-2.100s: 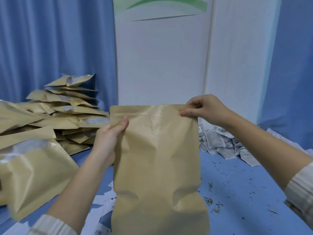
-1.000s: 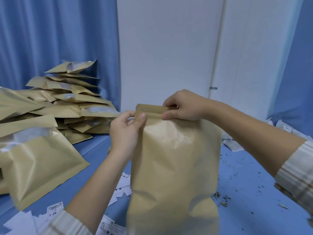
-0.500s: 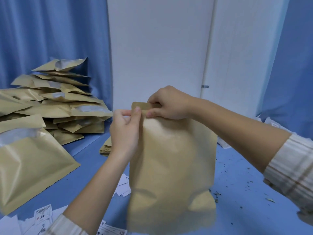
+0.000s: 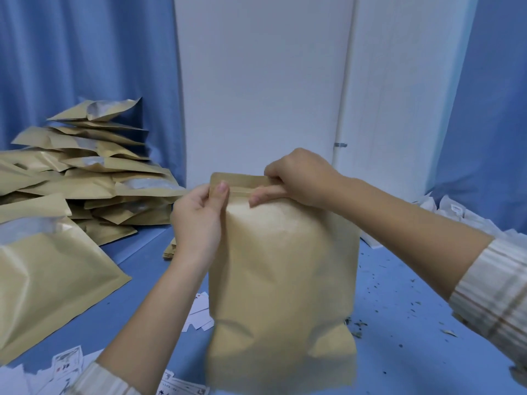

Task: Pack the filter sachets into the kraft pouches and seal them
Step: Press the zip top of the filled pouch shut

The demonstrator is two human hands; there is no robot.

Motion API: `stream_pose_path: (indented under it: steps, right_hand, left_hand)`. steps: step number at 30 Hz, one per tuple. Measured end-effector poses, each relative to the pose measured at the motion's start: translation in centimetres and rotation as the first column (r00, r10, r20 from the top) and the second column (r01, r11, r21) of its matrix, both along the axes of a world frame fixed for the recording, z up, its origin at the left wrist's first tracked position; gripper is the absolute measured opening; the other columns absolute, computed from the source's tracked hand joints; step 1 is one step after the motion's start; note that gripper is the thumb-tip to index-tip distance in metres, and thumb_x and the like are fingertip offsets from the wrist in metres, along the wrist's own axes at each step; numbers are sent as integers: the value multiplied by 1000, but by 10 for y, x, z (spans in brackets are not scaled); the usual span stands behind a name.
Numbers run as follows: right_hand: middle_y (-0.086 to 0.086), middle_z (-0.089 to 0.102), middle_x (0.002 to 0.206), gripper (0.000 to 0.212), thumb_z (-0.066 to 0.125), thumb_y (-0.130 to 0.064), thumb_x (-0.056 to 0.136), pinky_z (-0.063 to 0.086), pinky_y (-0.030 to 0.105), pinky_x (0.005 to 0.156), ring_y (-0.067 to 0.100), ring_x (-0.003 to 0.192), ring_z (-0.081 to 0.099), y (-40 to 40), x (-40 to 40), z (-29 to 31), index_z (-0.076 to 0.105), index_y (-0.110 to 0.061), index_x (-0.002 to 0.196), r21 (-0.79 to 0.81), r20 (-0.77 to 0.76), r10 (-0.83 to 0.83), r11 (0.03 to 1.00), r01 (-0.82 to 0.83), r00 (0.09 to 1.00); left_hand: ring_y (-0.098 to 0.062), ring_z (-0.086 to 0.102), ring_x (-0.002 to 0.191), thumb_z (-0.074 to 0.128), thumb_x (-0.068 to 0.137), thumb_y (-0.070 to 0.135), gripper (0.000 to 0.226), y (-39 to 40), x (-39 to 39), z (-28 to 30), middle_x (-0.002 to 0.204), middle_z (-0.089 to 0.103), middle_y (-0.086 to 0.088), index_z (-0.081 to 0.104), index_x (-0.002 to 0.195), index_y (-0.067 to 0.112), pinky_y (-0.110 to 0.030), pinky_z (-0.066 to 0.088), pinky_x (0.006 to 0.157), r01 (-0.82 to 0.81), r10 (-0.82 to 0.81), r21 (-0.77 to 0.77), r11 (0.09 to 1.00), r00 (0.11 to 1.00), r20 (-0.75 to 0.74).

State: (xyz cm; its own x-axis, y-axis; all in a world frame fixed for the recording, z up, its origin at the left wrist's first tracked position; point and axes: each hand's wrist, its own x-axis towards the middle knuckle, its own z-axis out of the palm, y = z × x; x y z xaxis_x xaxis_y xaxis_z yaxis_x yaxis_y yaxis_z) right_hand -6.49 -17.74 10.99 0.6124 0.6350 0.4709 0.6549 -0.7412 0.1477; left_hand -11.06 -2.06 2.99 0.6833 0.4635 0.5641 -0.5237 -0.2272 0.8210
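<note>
So there's this tall tan kraft paper pouch point(image 4: 281, 280) standing upright on the blue tabletop point(image 4: 399, 315), bulging a bit, with two dents near its base. Both hands are up at the pouch's flat top strip. The left hand point(image 4: 196, 220) pinches the pouch's left top corner, thumb on the near face, other fingers curled behind it. The right hand point(image 4: 299, 178) clamps the strip right of that, thumb pressed along the near side, fingers folded over the top edge. Striped cuffs show on both sleeves.

Left of the pouch there's a messy heap of the same tan kraft pouches point(image 4: 85, 172), some showing silvery openings, and one big one lying flat closer in point(image 4: 48, 280). Small white printed paper tags point(image 4: 199, 315) lie scattered by the pouch's lower left. Right of the pouch, dried green flecks point(image 4: 356, 329) dot the tabletop, and white filter sachets point(image 4: 456, 212) sit piled further back.
</note>
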Motion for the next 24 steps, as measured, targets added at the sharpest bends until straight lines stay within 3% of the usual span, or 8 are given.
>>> stream_pose_path:
  steps: [5, 9, 12, 16, 20, 24]
  right_hand:
    - [-2, 39, 47, 59, 56, -71, 67, 23, 28, 51, 19, 50, 35, -11, 1, -7, 33, -17, 60, 24, 125, 38, 999, -42, 991]
    - [-3, 18, 44, 67, 52, -77, 55, 16, 30, 47, 12, 45, 21, -25, 2, -6, 20, -18, 52, 87, 36, 12, 996, -15, 999]
    - [-3, 22, 43, 66, 43, -81, 53, 17, 29, 46, 10, 45, 24, -28, 2, -8, 20, -19, 53, 52, 41, -10, 999, 8, 999]
    - [-4, 22, 43, 70, 39, -85, 46, 19, 30, 47, 12, 45, 25, -47, 8, -6, 22, -18, 51, 109, 19, -102, 989, 100, 995]
    - [-3, 20, 42, 67, 53, -75, 59, 20, 29, 47, 12, 45, 23, -55, 11, -16, 20, -17, 51, 170, 19, -114, 979, 109, 993]
    - [-5, 32, 48, 61, 33, -78, 66, 19, 27, 47, 17, 52, 34, -49, 7, -15, 26, -19, 54, 156, 30, -116, 982, 110, 993]
  left_hand:
    - [-13, 25, 60, 58, 93, 29, 49, -5, -2, 1, 64, 30, -8, 43, 71, -13, -31, 19, 57, -10, 10, 10, 1000, 999, 43]
    - [-11, 25, 57, 58, 93, 29, 50, 6, -4, -1, 59, 29, 0, 40, 68, -11, -25, 20, 53, -14, 14, -7, 1000, 999, 43]
    - [-20, 28, 66, 58, 94, 27, 49, 7, -3, -1, 67, 35, -5, 45, 72, -15, -28, 23, 63, 42, -40, -63, 997, 999, 37]
    - [-20, 34, 72, 57, 94, 28, 45, 21, -2, -3, 76, 44, -8, 54, 82, -15, -33, 27, 69, 40, -35, -99, 994, 998, 54]
    - [-21, 32, 72, 58, 94, 26, 46, 22, -3, -2, 75, 42, -9, 51, 81, -18, -32, 25, 69, 48, -41, -102, 994, 997, 69]
    - [-18, 26, 64, 54, 95, 30, 49, 18, -5, -5, 68, 32, -8, 47, 78, -15, -30, 20, 58, -13, 16, -44, 999, 997, 70]
